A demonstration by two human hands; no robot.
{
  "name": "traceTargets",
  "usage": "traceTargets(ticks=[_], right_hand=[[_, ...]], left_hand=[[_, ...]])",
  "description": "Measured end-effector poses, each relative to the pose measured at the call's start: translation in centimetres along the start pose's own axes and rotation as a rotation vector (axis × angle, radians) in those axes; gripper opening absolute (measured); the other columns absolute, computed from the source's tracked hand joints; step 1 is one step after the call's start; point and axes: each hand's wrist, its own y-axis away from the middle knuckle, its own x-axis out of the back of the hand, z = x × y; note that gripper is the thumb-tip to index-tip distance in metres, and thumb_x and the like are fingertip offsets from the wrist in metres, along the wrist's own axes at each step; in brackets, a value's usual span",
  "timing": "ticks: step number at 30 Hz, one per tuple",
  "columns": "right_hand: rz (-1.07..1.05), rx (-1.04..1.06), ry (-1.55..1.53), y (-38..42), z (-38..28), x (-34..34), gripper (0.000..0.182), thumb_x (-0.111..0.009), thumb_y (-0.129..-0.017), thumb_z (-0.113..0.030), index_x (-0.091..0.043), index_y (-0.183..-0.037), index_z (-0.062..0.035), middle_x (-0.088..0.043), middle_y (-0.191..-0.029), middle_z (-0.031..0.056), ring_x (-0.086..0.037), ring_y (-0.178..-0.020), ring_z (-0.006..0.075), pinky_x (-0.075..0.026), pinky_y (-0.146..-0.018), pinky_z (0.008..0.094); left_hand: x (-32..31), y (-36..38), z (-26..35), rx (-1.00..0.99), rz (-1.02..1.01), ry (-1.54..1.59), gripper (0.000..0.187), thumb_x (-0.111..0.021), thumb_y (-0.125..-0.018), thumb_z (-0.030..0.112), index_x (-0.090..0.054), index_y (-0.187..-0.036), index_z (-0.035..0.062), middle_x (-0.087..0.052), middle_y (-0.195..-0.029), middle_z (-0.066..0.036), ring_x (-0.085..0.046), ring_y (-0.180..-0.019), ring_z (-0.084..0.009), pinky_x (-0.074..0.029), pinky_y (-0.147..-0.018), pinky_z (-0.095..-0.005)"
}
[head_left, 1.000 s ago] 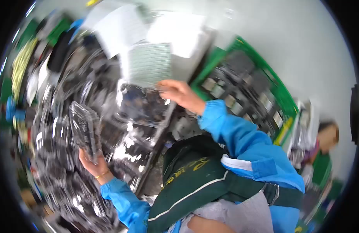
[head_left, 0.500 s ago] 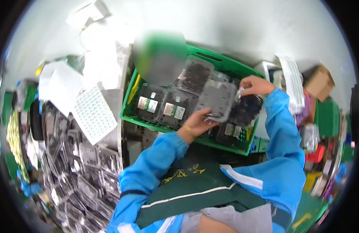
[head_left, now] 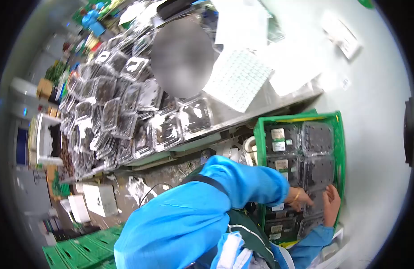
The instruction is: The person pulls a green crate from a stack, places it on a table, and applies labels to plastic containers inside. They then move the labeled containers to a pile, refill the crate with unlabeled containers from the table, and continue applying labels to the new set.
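Observation:
A green crate (head_left: 339, 166) holds two rows of clear plastic clamshell boxes with dark contents; several carry white and green labels. My left hand (head_left: 299, 200), a yellow band at its wrist, grips the left side of one clamshell box (head_left: 316, 202) in the crate. On that box's other side, by the crate's right wall, my right hand (head_left: 331, 205) has its fingers against the edge. The box sits between both hands, its lower part hidden. A labelled clamshell box (head_left: 277, 165) lies left of it.
A metal table (head_left: 278, 104) left of the crate bears a large heap of clear clamshell boxes (head_left: 110, 114), a printed label sheet (head_left: 239, 80) and white papers (head_left: 242, 22). White foam boxes (head_left: 100, 199) and green crates (head_left: 83, 249) stand on the floor.
My view has swung left, bringing the heaped table into sight. The clamshell box my left hand held above the others is now lower, level with the right-hand row, with both hands at it.

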Motion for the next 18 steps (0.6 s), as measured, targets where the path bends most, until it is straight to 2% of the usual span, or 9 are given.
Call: traceTargets(ticks=[1,3,5,7,9,10,11,15,18], right_hand=[[-0.051,0.029,-0.128,-1.1,-2.8,-2.4,0.038,-0.06,-0.085,-0.003,-0.052,-0.121,0.0036,-0.06,-0.11,0.0137,-0.059,-0.1,0.0179,-0.045,-0.087,0.0273],[-0.151,0.143,-0.323,-3.9,-6.6,-8.4,0.033,-0.056,-0.087,0.0,-0.052,-0.119,0.007,-0.062,-0.107,0.0112,-0.059,-0.097,0.0157,-0.045,-0.087,0.0252],[-0.326,0.148,-0.444,-5.8,-12.6,-15.1,0.032,-0.055,-0.089,-0.004,-0.051,-0.119,0.0071,-0.063,-0.103,0.0104,-0.06,-0.091,0.0144,-0.048,-0.079,0.0259],[-0.513,0.181,-0.459,-8.1,-17.9,-22.6,0.034,-0.056,-0.09,-0.009,-0.051,-0.119,0.0078,-0.063,-0.101,0.0098,-0.061,-0.085,0.0141,-0.049,-0.074,0.0258],[-0.708,0.227,-0.524,-10.2,-23.3,-30.7,0.037,-0.056,-0.091,-0.012,-0.049,-0.12,0.0089,-0.064,-0.099,0.0121,-0.062,-0.083,0.0149,-0.05,-0.071,0.0252],[-0.79,0.189,-0.549,-10.9,-26.2,-34.5,0.039,-0.055,-0.091,-0.013,-0.047,-0.122,0.008,-0.064,-0.1,0.0141,-0.063,-0.082,0.0159,-0.05,-0.07,0.0257],[-0.874,0.208,-0.571,-11.8,-28.6,-38.7,0.039,-0.055,-0.091,-0.013,-0.047,-0.124,0.0067,-0.064,-0.101,0.015,-0.063,-0.082,0.0164,-0.051,-0.069,0.0271],[-1.073,0.078,-0.689,-14.2,-38.3,-54.8,0.036,-0.064,-0.087,-0.027,-0.054,-0.109,0.0,-0.061,-0.091,0.0096,-0.062,-0.076,0.0164,-0.052,-0.065,0.0278],[-0.976,-0.065,-0.606,-15.3,-43.2,-63.1,0.049,-0.074,-0.076,-0.04,-0.055,-0.1,-0.0026,-0.058,-0.084,0.0092,-0.061,-0.07,0.0174,-0.052,-0.058,0.0286]], left_hand=[[1.6,4.1,1.2,-0.002,-0.04,0.114,0.051,-0.068,-0.083,0.026,-0.05,-0.123,0.0001,-0.059,-0.111,-0.015,-0.059,-0.101,-0.0209,-0.05,-0.08,-0.0349],[6.6,11.8,2.1,-0.281,-0.026,0.244,0.049,-0.064,-0.085,0.019,-0.046,-0.128,0.0032,-0.06,-0.11,-0.012,-0.059,-0.097,-0.0189,-0.051,-0.078,-0.0331],[13.1,20.1,2.0,-0.578,0.185,0.421,0.042,-0.062,-0.086,0.012,-0.049,-0.125,0.0043,-0.06,-0.109,-0.01,-0.059,-0.093,-0.0166,-0.051,-0.077,-0.0314],[20.7,27.8,0.2,-0.833,0.69,0.255,0.035,-0.063,-0.086,0.012,-0.055,-0.119,0.0057,-0.063,-0.101,-0.007,-0.062,-0.087,-0.0155,-0.052,-0.076,-0.0299],[25.9,38.0,-1.5,-0.892,1.02,0.478,0.034,-0.062,-0.087,0.01,-0.055,-0.119,0.0045,-0.063,-0.099,-0.007,-0.062,-0.083,-0.0166,-0.051,-0.076,-0.0297],[30.9,40.4,-5.8,-1.123,1.396,-0.071,0.034,-0.06,-0.087,0.008,-0.054,-0.119,0.0024,-0.063,-0.1,-0.008,-0.062,-0.083,-0.0184,-0.051,-0.077,-0.0308],[30.8,46.3,-5.4,-1.076,1.263,0.618,0.034,-0.059,-0.086,0.005,-0.053,-0.119,0.0006,-0.062,-0.102,-0.011,-0.062,-0.085,-0.0192,-0.051,-0.078,-0.0313],[33.8,60.0,-10.8,-1.29,1.751,0.616,0.039,-0.066,-0.083,0.008,-0.053,-0.12,0.0019,-0.061,-0.107,-0.009,-0.061,-0.091,-0.0172,-0.053,-0.079,-0.0296],[34.2,67.9,-17.3,-1.21,2.317,0.507,0.044,-0.069,-0.082,0.009,-0.053,-0.122,0.0045,-0.057,-0.115,-0.007,-0.056,-0.097,-0.0129,-0.047,-0.08,-0.0261]])
